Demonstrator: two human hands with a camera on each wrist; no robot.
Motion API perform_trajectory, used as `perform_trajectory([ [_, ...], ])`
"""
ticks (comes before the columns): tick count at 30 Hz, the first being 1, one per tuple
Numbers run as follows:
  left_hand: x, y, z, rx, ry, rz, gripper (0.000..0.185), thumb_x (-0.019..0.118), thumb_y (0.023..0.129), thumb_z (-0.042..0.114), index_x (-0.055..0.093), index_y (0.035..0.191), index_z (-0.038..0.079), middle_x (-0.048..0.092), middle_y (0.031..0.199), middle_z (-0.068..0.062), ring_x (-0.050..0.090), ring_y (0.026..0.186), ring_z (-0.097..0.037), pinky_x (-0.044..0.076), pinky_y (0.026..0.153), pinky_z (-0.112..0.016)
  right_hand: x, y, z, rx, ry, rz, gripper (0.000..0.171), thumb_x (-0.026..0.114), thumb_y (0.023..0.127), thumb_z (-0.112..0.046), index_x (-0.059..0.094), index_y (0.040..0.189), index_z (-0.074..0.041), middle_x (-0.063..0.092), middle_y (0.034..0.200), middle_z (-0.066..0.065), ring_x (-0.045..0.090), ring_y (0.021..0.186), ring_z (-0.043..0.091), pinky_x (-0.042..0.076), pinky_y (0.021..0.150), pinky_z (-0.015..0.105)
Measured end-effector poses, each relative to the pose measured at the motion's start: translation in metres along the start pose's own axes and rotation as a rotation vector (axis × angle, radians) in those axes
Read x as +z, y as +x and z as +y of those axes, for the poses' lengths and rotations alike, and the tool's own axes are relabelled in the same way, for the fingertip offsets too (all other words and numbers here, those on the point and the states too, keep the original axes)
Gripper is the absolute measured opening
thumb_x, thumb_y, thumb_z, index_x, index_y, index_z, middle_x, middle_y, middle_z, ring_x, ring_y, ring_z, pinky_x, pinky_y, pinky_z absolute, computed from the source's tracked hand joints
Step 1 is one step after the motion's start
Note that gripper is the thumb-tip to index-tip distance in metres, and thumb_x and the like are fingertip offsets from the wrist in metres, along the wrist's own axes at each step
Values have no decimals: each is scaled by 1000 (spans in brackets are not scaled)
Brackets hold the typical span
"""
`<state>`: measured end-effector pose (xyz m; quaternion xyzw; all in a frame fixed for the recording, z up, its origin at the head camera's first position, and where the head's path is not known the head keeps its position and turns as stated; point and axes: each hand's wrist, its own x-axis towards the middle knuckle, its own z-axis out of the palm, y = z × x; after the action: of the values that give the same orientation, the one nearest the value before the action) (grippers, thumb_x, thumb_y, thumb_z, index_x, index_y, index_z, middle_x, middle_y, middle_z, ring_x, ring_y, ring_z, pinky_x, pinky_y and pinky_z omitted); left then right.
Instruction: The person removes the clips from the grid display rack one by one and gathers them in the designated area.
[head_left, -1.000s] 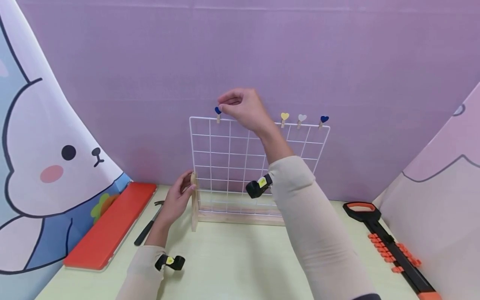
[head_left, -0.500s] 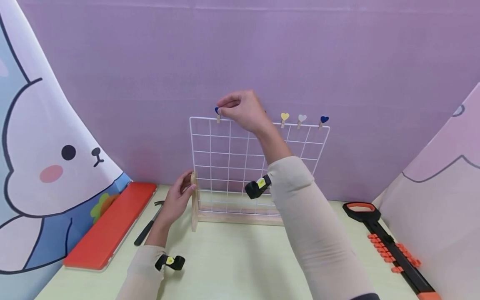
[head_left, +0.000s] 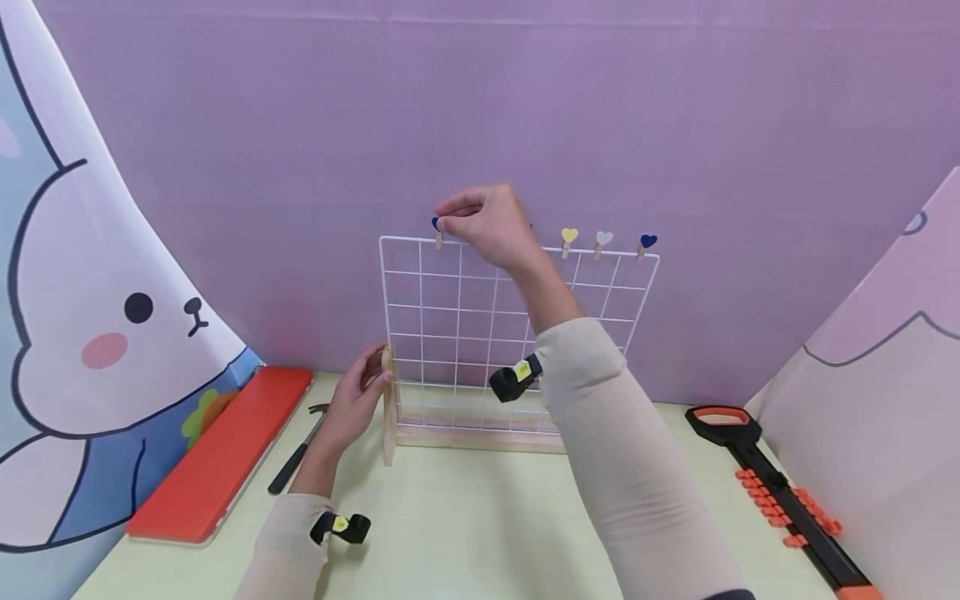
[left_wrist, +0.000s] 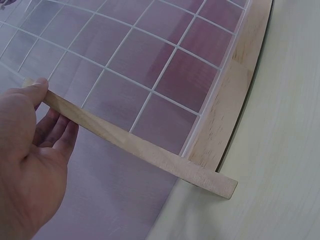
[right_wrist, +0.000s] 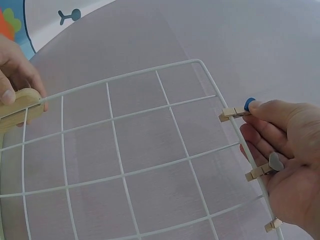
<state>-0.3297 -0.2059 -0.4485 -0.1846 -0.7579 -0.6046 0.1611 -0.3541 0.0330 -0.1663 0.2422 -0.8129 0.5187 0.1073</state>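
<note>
Blue-heart clip (head_left: 436,227) on wire grid (head_left: 480,333) pinched by right hand (head_left: 487,223) fingers; left hand (head_left: 358,398) grips wooden upright (head_left: 387,408).

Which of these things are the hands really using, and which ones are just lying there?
In use:
right hand, pinching the blue heart peg
white wire grid, with more heart pegs on its top edge
left hand, holding the wooden stand

Just lying about:
red board
hammer
black and orange tool

White wire grid (head_left: 480,325), blue-hearted clip (head_left: 436,225)
</note>
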Motion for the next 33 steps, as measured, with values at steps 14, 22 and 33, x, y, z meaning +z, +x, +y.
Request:
perform_trajectory([
  [14,1,1,0,11,-3,1,54,56,107,13,38,157,10,50,151,-22,48,137,-35,45,102,-5,-5,0,-2,-20,102,52,14,78,92,-9,80,105,-5,80,104,10,72,94,12,57,86,23],
  [22,2,1,-3,12,2,-3,54,56,107,12,38,158,10,50,151,-22,50,136,-32,45,102,-5,-14,-6,-9,-49,102,60,15,77,92,-8,79,106,-4,79,103,9,73,95,13,56,86,23],
  [33,3,4,-6,15,6,4,55,57,106,15,38,157,9,50,151,-23,52,129,-8,46,102,-5,-40,-23,-5,-73,66,55,17,77,92,-10,79,108,-5,79,103,5,73,94,13,57,83,23],
])
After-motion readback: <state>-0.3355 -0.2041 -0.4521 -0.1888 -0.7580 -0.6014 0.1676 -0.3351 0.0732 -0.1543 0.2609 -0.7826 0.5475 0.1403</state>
